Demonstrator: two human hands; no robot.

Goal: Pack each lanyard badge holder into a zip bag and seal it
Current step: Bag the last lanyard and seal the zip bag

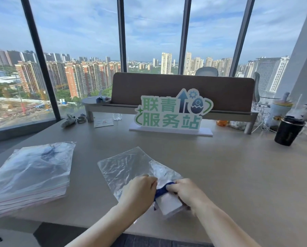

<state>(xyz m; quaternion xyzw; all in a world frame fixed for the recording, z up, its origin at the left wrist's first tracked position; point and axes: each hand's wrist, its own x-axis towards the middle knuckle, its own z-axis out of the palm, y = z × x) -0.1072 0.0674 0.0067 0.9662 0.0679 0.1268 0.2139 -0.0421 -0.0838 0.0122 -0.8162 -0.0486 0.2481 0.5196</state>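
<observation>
A clear zip bag [127, 166] lies crumpled on the grey desk near the front edge. At its near opening sits a white badge holder [170, 205] with a dark blue lanyard [160, 190] bunched on top. My left hand [140, 191] is closed on the bag's mouth at the left of the badge holder. My right hand [186, 191] grips the blue lanyard and the holder from the right. Whether the holder is partly inside the bag is unclear.
A stack of zip bags [29, 175] with red seal lines lies at the left, a dark lanyard showing in the top one. A green and white sign [172, 113] stands mid-desk before a brown shelf riser [183, 90]. A black cup [289, 131] stands at right.
</observation>
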